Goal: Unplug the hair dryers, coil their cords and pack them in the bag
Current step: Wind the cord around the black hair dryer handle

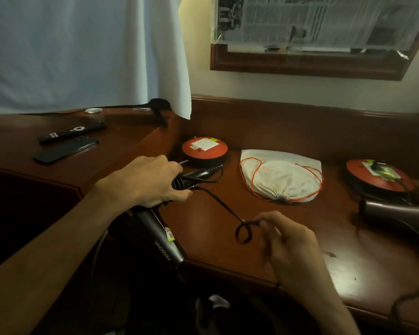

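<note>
Hair dryer [155, 228] over desk [228, 209] edge, rigid, likely hefty; best held at handle. Left hand [148, 182] clamps handle and wound turns. Cord [218, 201] limp, kink-prone. Right hand [290, 240] fingers curled, pinching small loop. Bag [283, 175] nearby, drawn closed.

The brown wooden worktop [228, 213] holds a white bag [283, 177] with orange strings in the middle. 2 round red cord reels sit on it, 1 [203, 151] at the back and 1 [377, 177] on the right. A brown hair dryer [397, 213] lies near the right reel. A remote [72, 132] and a phone [64, 149] lie side by side on the left.
</note>
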